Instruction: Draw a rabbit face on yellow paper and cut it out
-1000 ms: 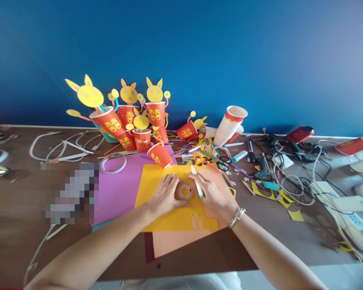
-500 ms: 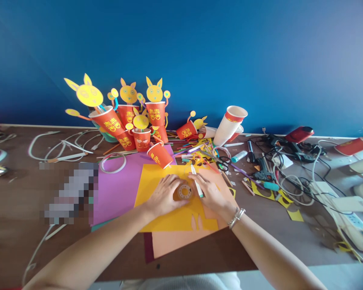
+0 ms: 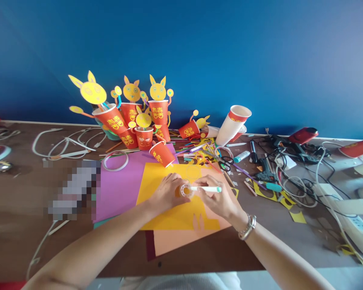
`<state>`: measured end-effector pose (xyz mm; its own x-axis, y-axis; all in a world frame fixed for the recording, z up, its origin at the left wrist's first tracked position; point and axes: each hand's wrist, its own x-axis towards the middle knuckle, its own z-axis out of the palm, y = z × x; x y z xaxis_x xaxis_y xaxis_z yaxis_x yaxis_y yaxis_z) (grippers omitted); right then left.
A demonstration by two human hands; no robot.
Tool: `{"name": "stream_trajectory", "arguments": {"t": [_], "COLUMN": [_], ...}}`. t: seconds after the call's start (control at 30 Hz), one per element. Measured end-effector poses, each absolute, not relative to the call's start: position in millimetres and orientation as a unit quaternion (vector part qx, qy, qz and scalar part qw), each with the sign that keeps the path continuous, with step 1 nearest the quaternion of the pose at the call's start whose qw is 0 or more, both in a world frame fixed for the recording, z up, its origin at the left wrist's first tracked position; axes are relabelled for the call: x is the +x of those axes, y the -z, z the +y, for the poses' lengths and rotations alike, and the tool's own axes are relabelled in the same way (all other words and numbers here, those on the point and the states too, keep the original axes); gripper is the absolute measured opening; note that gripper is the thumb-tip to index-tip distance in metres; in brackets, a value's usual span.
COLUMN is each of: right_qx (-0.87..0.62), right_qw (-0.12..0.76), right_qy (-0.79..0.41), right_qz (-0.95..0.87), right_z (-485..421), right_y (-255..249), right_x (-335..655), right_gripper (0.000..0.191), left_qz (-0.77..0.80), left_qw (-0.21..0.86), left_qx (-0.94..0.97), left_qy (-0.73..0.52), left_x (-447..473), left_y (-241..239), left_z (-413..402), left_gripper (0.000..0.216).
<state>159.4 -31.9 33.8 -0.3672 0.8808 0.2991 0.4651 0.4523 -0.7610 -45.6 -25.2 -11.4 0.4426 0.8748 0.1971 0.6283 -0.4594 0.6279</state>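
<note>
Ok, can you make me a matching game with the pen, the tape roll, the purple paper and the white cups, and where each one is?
1 pen
2 tape roll
3 purple paper
4 white cups

A left of the yellow paper
B in the right hand
C leaning near the blue wall
D held by the left hand

Pairs: 1-B, 2-D, 3-A, 4-C

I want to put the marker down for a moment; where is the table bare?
Bare table at the near left, between the white cords and the front edge; the purple sheet is mostly free too. Crowded: red cups and straws behind the yellow sheet, cables right of the right hand holding the marker.
</note>
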Motion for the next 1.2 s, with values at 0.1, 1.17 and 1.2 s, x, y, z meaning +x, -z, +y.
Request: {"name": "stream_trajectory", "arguments": {"t": [0.1,1.17,1.2], "right_qx": [-0.419,-0.323,-0.324], "right_qw": [0.330,0.333,0.336], "right_qy": [-0.272,-0.177,-0.180], "right_qz": [-0.801,-0.868,-0.866], "right_z": [-37,-34,-33], "right_y": [-27,-3,-3], "right_x": [155,147,147], "right_gripper": [0.004,0.010,0.010], "left_qz": [0.461,0.464,0.463], "left_qw": [0.235,0.224,0.225], "left_qx": [0.819,0.829,0.829], "left_qy": [-0.248,-0.218,-0.218], "left_x": [-46,-45,-45], "left_y": [11,12,11], "left_z": [-25,-25,-25], "left_gripper": [0.038,0.038,0.037]}}
